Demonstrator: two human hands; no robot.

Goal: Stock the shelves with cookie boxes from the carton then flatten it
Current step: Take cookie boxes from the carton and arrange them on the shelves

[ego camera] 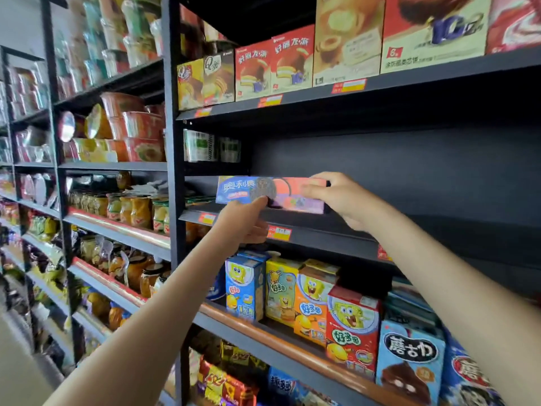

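Setting one cookie box (270, 194) on a near-bare shelf (336, 232), left hand (243, 221) and right hand (342, 197) gripping it; stocking seems barely begun; carton unseen.

A long, flat cookie box (272, 194) is being held lengthwise, long edge down, at the front left of a dark shelf (336, 234), with its printed face pointing outward. Its left end is showing blue with white lettering and a dark round cookie; its right end is showing pink and purple. The left hand (244, 222) is pinching its lower edge, and the right hand (341, 197) is gripping its right end.
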